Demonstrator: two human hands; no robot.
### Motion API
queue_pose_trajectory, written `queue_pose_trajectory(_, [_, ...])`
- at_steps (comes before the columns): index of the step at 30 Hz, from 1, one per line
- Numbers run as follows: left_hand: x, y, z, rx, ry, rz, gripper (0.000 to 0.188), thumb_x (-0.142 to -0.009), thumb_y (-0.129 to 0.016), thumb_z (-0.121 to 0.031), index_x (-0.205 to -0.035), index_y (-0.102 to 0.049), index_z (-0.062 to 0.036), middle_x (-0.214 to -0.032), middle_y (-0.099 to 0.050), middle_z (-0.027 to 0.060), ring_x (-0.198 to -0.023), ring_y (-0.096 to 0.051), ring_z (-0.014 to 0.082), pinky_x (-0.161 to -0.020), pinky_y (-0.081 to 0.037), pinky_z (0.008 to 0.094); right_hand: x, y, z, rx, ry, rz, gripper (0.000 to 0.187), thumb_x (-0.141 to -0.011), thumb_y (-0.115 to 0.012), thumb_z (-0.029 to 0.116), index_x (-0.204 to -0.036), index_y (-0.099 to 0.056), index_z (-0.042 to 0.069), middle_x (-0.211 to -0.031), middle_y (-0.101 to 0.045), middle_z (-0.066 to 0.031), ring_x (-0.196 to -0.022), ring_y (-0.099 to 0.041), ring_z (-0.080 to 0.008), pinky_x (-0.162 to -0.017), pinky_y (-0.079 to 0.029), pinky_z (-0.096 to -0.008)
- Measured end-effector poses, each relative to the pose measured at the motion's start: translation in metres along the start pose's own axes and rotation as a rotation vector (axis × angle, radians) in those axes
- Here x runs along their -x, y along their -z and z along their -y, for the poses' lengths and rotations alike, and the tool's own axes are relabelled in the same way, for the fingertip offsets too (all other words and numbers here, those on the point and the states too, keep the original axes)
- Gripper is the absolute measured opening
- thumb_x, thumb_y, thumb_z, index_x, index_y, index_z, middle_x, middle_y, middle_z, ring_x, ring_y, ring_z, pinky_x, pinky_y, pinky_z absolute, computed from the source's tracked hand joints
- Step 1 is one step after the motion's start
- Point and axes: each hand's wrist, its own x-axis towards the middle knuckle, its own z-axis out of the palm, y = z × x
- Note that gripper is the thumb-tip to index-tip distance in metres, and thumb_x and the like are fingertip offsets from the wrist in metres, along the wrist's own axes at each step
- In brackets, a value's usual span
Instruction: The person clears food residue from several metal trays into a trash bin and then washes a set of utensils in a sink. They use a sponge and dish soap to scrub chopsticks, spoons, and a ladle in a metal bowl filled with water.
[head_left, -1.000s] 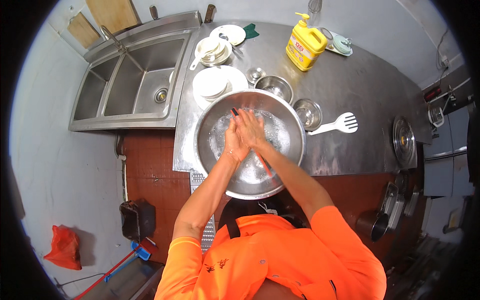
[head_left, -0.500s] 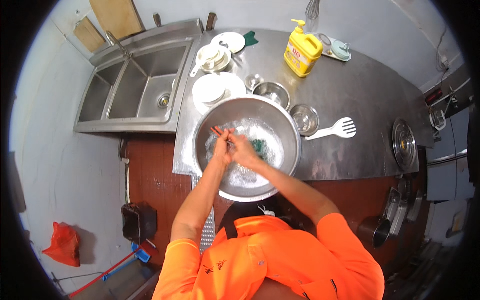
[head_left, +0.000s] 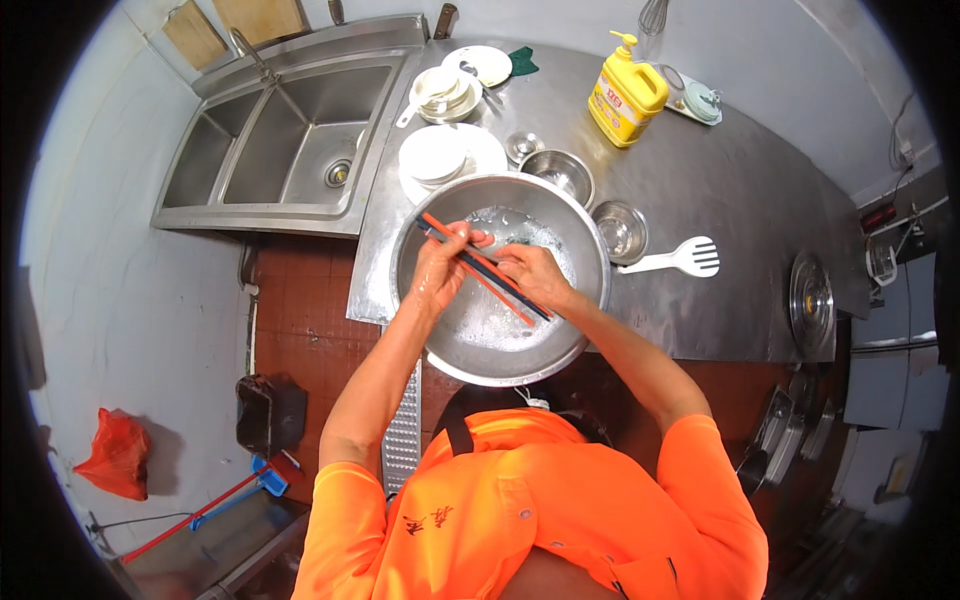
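Over the large steel basin (head_left: 405,270) of sudsy water, I have a small bundle of red and black chopsticks (head_left: 485,275) slanting from upper left to lower right. My left hand (head_left: 440,268) is closed around its upper part. Bent fingers of my right hand (head_left: 535,275) grip the bundle farther down, though the fingertips are partly hidden. Dark green material, probably a scrubbing cloth, shows faintly in the suds beyond my right hand. A steel bowl (head_left: 560,178) and a smaller steel pot (head_left: 619,232) stand against the basin's far and right sides.
White plates (head_left: 433,155) and a stack of white bowls with a spoon (head_left: 445,95) stand behind the basin. Farther right are a yellow pump jug (head_left: 625,100), a white slotted spatula (head_left: 692,257) and a round steel lid (head_left: 812,300). The sink (head_left: 310,150) is at left.
My hands have moved apart, and the chopsticks now stretch in full view between them. The green material has slipped mostly out of sight. My view has shifted slightly.
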Motion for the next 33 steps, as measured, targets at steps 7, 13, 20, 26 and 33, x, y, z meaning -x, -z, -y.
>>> queue_pose_trajectory(7, [0.002, 0.006, 0.031, 0.057, 0.095, -0.114, 0.025, -0.081, -0.047, 0.011, -0.104, -0.043, 0.0035, -0.095, -0.057, 0.0212, -0.093, -0.058, 0.0348, -0.083, -0.051, 0.043, 0.012, -0.005, -0.035, -0.249, -0.254, 0.112, 0.013, -0.085, -0.052, 0.006, -0.087, -0.059, -0.005, -0.071, -0.061, -0.0061, -0.063, -0.057, -0.0107, -0.055, -0.045, -0.0236])
queue_pose_trajectory(13, [-0.002, 0.009, 0.026, 0.087, -0.035, -0.146, 0.019, -0.083, -0.044, 0.01, -0.099, -0.046, 0.0008, -0.099, -0.057, 0.0217, -0.096, -0.057, 0.0341, -0.082, -0.051, 0.0422, 0.007, 0.004, -0.034, -0.182, -0.176, -0.315, 0.016, -0.083, -0.049, 0.012, -0.082, -0.056, -0.003, -0.066, -0.062, -0.0122, -0.061, -0.061, -0.0179, -0.06, -0.049, -0.0332])
queue_pose_trajectory(20, [0.007, -0.001, -0.006, 0.161, -0.271, -0.019, 0.014, -0.084, -0.047, 0.007, -0.095, -0.051, -0.0004, -0.105, -0.057, 0.0207, -0.104, -0.054, 0.0308, -0.094, -0.043, 0.039, 0.029, 0.008, 0.024, -0.611, -0.348, -0.221, 0.014, -0.088, -0.046, 0.013, -0.083, -0.054, 0.003, -0.058, -0.051, -0.0029, -0.042, -0.043, -0.0069, -0.036, -0.031, -0.0196])
queue_pose_trajectory(26, [0.008, -0.003, -0.01, 0.177, -0.21, 0.01, 0.012, -0.087, -0.046, 0.0, -0.098, -0.049, -0.0009, -0.1, -0.057, 0.02, -0.103, -0.054, 0.0323, -0.092, -0.045, 0.0416, 0.02, 0.009, 0.027, -0.444, -0.123, -0.108, 0.016, -0.086, -0.052, 0.014, -0.083, -0.061, 0.002, -0.058, -0.052, -0.0033, -0.045, -0.046, -0.011, -0.044, -0.036, -0.0213])
queue_pose_trajectory(33, [0.016, -0.001, -0.01, 0.191, -0.091, 0.011, 0.017, -0.088, -0.045, -0.001, -0.105, -0.047, -0.0002, -0.102, -0.056, 0.0218, -0.103, -0.053, 0.0347, -0.092, -0.044, 0.0447, -0.004, 0.0, 0.007, 0.308, 0.228, -0.225, 0.017, -0.083, -0.053, 0.015, -0.092, -0.057, 0.002, -0.066, -0.056, -0.016, -0.057, -0.056, -0.0311, -0.055, -0.043, -0.0384])
